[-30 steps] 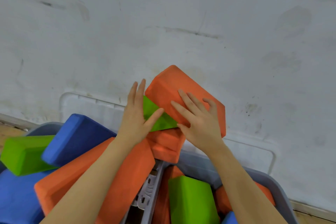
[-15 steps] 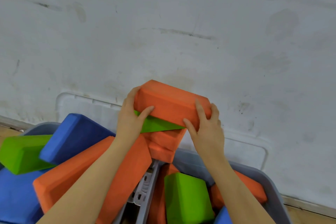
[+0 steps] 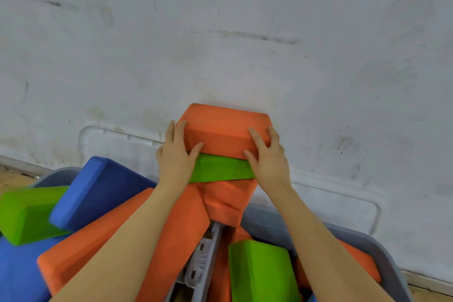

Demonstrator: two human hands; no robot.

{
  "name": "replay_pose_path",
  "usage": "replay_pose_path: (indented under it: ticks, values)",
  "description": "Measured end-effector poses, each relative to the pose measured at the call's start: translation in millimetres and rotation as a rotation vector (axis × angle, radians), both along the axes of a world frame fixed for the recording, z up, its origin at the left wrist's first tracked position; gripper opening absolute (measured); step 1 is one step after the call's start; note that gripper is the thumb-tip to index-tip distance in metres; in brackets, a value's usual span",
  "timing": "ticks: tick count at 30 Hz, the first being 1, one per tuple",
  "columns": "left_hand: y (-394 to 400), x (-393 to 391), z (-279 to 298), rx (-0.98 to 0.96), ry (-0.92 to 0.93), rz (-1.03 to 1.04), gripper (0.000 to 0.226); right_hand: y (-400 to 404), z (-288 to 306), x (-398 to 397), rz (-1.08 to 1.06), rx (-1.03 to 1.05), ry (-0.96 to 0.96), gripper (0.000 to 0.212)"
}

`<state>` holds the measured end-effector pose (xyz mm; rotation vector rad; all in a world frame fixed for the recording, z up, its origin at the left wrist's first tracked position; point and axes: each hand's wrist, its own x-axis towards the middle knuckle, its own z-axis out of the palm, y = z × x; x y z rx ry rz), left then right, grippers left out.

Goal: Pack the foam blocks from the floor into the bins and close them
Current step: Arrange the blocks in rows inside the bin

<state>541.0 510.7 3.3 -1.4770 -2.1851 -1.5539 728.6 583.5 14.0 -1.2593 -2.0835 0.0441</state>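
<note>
An orange foam block (image 3: 224,130) tops a stack over a green block (image 3: 220,170) and another orange block (image 3: 228,200). My left hand (image 3: 175,159) grips the top block's left end, thumb on its front face. My right hand (image 3: 268,157) grips its right end the same way. Two grey bins stand side by side below. The left bin (image 3: 57,178) overflows with blue (image 3: 98,189), green (image 3: 24,213) and orange (image 3: 103,240) blocks. The right bin (image 3: 382,250) holds a green block (image 3: 259,274) and orange ones.
A scuffed white wall (image 3: 245,44) rises right behind the bins. Two translucent lids (image 3: 115,149) lean against it behind the bins. Wooden floor (image 3: 12,181) shows at the far left and lower right corner. The bins' inner rims meet at the middle (image 3: 208,252).
The top orange block went from tilted on its corner to lying level on the green block. Both hands shifted from resting on its face to gripping its two ends.
</note>
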Motion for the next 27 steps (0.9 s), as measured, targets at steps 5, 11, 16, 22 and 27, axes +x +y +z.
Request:
replay_pose_path:
  ticks: [5,11,16,22,27]
  values:
    - [-7,6,-9,-0.206,0.201,0.127,0.068,1,-9,3,-0.01,0.043,-0.037,0.064]
    - [-33,51,-7,-0.091,0.401,0.004,0.054,-35,-21,33,0.03,0.254,0.077,0.059]
    - [-47,101,-45,-0.115,0.455,-0.139,0.047,-61,-76,87,0.064,0.126,0.171,0.05]
    - [-76,134,-140,-0.442,0.341,-0.286,0.055,-94,-183,133,0.181,-0.4,-0.094,0.076]
    - [-104,140,-208,-0.772,0.485,-0.333,0.071,-114,-236,141,0.34,-0.592,-0.323,0.104]
